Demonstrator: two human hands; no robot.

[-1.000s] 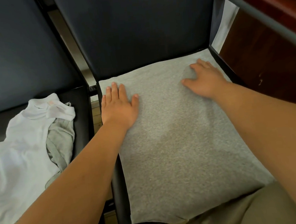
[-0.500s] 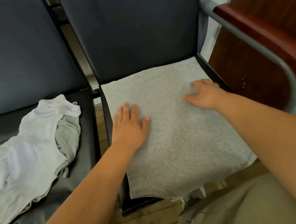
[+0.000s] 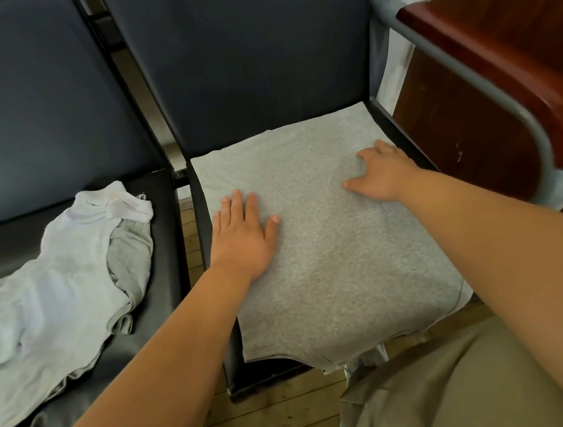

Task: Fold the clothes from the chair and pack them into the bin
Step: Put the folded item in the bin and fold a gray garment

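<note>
A grey garment [image 3: 333, 263] lies folded flat on the seat of the right-hand dark chair [image 3: 244, 55], its near edge hanging over the front. My left hand [image 3: 241, 238] rests palm down on its left side, fingers spread. My right hand [image 3: 382, 172] presses on its far right part, fingers slightly curled against the cloth. On the left chair's black seat [image 3: 164, 259] lies a crumpled white garment [image 3: 47, 297] with a grey one [image 3: 129, 259] tucked partly under it. No bin is in view.
A wooden armrest on a grey metal tube [image 3: 515, 87] runs along the right of the chair. Dark wooden furniture [image 3: 465, 133] stands behind it. Wooden floor [image 3: 286, 416] shows between and before the chairs. My knee in khaki cloth [image 3: 445, 393] is at bottom right.
Both hands have slid toward me across the grey garment, smoothing it. The view has pulled back, showing the seat's front edge and the armrest.
</note>
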